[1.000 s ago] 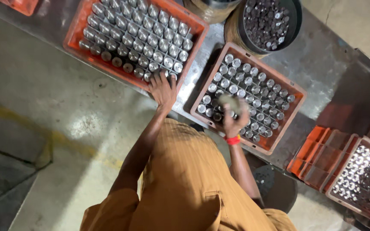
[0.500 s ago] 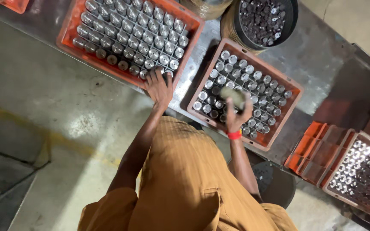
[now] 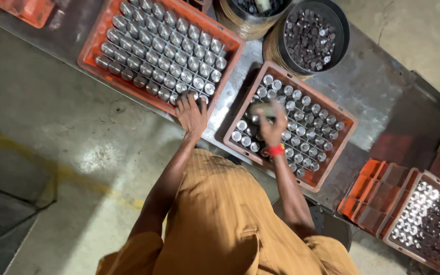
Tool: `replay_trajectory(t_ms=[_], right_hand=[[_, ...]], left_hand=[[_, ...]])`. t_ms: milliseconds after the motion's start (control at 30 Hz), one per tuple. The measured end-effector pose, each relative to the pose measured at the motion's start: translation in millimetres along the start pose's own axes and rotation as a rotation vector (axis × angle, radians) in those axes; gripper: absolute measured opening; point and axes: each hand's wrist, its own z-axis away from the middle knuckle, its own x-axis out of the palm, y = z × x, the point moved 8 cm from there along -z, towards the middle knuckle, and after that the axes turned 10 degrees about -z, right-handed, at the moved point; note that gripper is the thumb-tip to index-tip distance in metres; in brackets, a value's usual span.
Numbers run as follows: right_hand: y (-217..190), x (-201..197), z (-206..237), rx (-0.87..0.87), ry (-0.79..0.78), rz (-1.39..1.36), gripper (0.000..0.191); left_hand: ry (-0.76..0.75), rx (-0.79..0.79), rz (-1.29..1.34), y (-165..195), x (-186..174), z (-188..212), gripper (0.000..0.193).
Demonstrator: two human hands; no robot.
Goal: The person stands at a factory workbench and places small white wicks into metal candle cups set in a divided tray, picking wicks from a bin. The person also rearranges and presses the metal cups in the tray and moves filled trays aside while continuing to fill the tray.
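My left hand (image 3: 192,114) rests with spread fingers on the near edge of an orange tray (image 3: 100,66), touching the front row of upright metal cylinders (image 3: 164,51). My right hand (image 3: 272,128), with a red band at the wrist, is closed around a metal cylinder (image 3: 260,108). It holds the cylinder just above the left part of a second orange tray (image 3: 343,153), which is partly filled with metal cylinders (image 3: 306,127).
Two round dark buckets (image 3: 309,35) of small metal parts stand behind the trays on a grey metal bench (image 3: 378,91). Empty orange divided trays (image 3: 378,196) and another tray of cylinders (image 3: 423,214) lie at the lower right. Concrete floor (image 3: 52,153) is at left.
My right hand has shifted slightly left over the second tray, still holding the cylinder. My left hand stays at the first tray's near edge.
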Motion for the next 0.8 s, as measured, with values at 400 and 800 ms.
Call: replay_trajectory(t_ms=[400, 800], right_hand=[[15.3, -34.8, 16.3, 0.083, 0.263, -0.016, 0.052], [33.9, -0.9, -20.7, 0.0, 0.051, 0.006, 0.047]], left_hand=[[-0.006, -0.003, -0.043, -1.5, 1.4, 0.7, 0.038], [-0.001, -0.014, -0.005, -0.9, 1.3, -0.3, 0.037]])
